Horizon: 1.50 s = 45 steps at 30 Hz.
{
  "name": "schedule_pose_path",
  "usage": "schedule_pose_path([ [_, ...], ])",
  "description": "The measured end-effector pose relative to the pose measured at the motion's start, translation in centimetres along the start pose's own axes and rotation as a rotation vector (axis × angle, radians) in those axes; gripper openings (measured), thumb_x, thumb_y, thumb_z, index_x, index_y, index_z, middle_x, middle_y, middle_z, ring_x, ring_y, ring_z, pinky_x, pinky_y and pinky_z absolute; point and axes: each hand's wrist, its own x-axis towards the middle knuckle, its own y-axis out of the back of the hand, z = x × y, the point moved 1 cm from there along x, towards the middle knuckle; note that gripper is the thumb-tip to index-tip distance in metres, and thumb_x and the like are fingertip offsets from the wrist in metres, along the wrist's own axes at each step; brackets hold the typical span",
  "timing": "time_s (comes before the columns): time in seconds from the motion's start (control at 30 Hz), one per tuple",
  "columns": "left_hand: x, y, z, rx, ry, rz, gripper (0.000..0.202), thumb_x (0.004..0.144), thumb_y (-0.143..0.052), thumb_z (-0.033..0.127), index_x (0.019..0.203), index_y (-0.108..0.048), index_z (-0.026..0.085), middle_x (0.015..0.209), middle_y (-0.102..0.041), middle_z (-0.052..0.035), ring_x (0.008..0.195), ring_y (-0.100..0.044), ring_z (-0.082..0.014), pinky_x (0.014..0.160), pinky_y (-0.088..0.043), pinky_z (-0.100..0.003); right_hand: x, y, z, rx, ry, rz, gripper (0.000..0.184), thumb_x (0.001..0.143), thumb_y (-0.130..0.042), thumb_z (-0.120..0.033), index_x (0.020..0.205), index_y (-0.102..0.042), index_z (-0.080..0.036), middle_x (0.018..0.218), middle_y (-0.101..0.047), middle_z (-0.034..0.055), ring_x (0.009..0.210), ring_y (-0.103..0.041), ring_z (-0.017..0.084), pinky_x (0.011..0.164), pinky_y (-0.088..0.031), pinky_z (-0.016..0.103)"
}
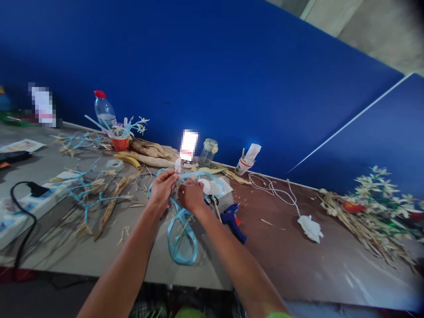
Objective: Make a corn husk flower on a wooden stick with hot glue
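My left hand (162, 187) and my right hand (191, 195) are held close together over the table, fingers pinched on a light blue ribbon (181, 238). The ribbon runs from my fingertips back across the table and hangs down in loops toward the front edge. Whether a small pale piece sits between my fingertips is unclear. A blue glue gun (233, 221) lies just right of my right hand, and scissors (212, 201) lie partly hidden behind it.
Dry husks and blue-wrapped twigs (89, 194) cover the left of the grey table (82, 256). Behind stand a water bottle (104, 111), an orange cup (119, 142), a tape roll (115, 164), a glass jar (208, 151) and a paper cup (244, 165). A white cord (281, 192) and flower arrangement (374, 207) lie right.
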Motion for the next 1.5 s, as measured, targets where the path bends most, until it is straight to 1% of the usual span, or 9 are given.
schedule_pose_path([
  [0.1, -0.1, -0.1, 0.1, 0.008, 0.005, 0.01, 0.028, 0.057, -0.074, 0.026, 0.08, -0.066, 0.013, 0.06, -0.059, 0.001, 0.044, -0.04, -0.0036, 0.041, -0.028, -0.018, -0.5, 2.0, 1.6, 0.351, -0.065, 0.102, 0.014, 0.076, -0.057, -0.029, 0.073, -0.069, -0.022, 0.085, -0.066, 0.0038, 0.09, -0.053, 0.021, 0.084, -0.035, 0.036],
  [0.23, -0.4, -0.6, 0.1, 0.032, 0.043, -0.029, 0.024, 0.058, -0.074, 0.027, 0.077, -0.067, 0.014, 0.061, -0.061, 0.0003, 0.049, -0.046, -0.0055, 0.044, -0.031, -0.018, -1.7, 4.1, 3.3, 0.915, -0.002, 0.198, 0.012, 0.073, -0.059, -0.027, 0.067, -0.066, -0.02, 0.072, -0.061, 0.0008, 0.075, -0.055, 0.015, 0.075, -0.041, 0.029],
  [0.37, -0.9, -1.2, -0.1, 0.095, 0.098, -0.106, 0.024, 0.057, -0.075, 0.028, 0.075, -0.067, 0.015, 0.062, -0.062, -0.0007, 0.051, -0.048, -0.0067, 0.046, -0.034, -0.018, -2.8, 4.0, 3.9, 1.336, -0.087, 0.189, 0.012, 0.071, -0.063, -0.031, 0.068, -0.066, -0.019, 0.066, -0.057, -0.0002, 0.064, -0.052, 0.013, 0.066, -0.042, 0.027],
  [0.5, -1.4, -1.7, -0.4, 0.146, 0.139, -0.195, 0.023, 0.056, -0.076, 0.029, 0.073, -0.068, 0.015, 0.061, -0.061, -0.0005, 0.052, -0.049, -0.008, 0.047, -0.035, -0.019, -3.2, 3.2, 3.9, 1.591, -0.183, 0.182, 0.013, 0.066, -0.067, -0.031, 0.069, -0.066, -0.018, 0.064, -0.059, -0.0004, 0.058, -0.052, 0.012, 0.062, -0.042, 0.027],
  [0.8, -2.1, -2.4, -0.4, 0.188, 0.186, -0.251, 0.025, 0.055, -0.076, 0.03, 0.075, -0.07, 0.016, 0.062, -0.061, -0.0009, 0.052, -0.049, -0.0082, 0.047, -0.036, -0.019, -3.6, 2.4, 4.0, 1.716, -0.25, 0.205, 0.012, 0.059, -0.07, -0.028, 0.067, -0.067, -0.02, 0.061, -0.059, -0.0002, 0.056, -0.051, 0.012, 0.058, -0.042, 0.026],
  [1.0, -2.1, -2.3, -0.6, 0.18, 0.212, -0.239, 0.023, 0.056, -0.076, 0.029, 0.074, -0.07, 0.015, 0.061, -0.061, 0.0001, 0.05, -0.048, -0.007, 0.047, -0.035, -0.018, -4.1, 1.9, 4.5, 1.846, -0.198, 0.239, 0.006, 0.061, -0.068, -0.024, 0.063, -0.065, -0.019, 0.078, -0.059, 0.0006, 0.059, -0.051, 0.01, 0.063, -0.042, 0.027],
  [1.27, -2.6, -2.8, -0.7, 0.121, 0.236, -0.231, 0.019, 0.059, -0.076, 0.028, 0.072, -0.067, 0.016, 0.068, -0.064, -0.0001, 0.059, -0.054, -0.0081, 0.055, -0.041, -0.018, -4.4, 2.2, 4.9, 1.927, -0.25, 0.273, 0.003, 0.059, -0.067, -0.019, 0.059, -0.064, -0.019, 0.084, -0.059, 0.0004, 0.058, -0.05, 0.009, 0.061, -0.041, 0.026],
  [1.4, -3.1, -3.6, -0.4, 0.14, 0.215, -0.27, 0.02, 0.063, -0.072, 0.03, 0.073, -0.063, 0.015, 0.073, -0.066, -0.0019, 0.048, -0.045, -0.0045, 0.047, -0.034, -0.018, -4.3, 2.0, 5.0, 1.87, -0.248, 0.317, 0.004, 0.058, -0.066, -0.018, 0.056, -0.064, -0.019, 0.073, -0.056, -0.0002, 0.059, -0.047, 0.009, 0.059, -0.039, 0.024],
  [1.5, -2.7, -3.3, -0.6, 0.246, 0.181, -0.247, 0.023, 0.065, -0.069, 0.034, 0.076, -0.06, 0.016, 0.07, -0.066, -0.0013, 0.043, -0.038, -0.0041, 0.043, -0.027, -0.019, -4.2, 1.6, 5.2, 1.869, -0.24, 0.32, 0.004, 0.06, -0.065, -0.018, 0.056, -0.064, -0.018, 0.073, -0.057, 0.0002, 0.059, -0.046, 0.009, 0.059, -0.039, 0.023],
])
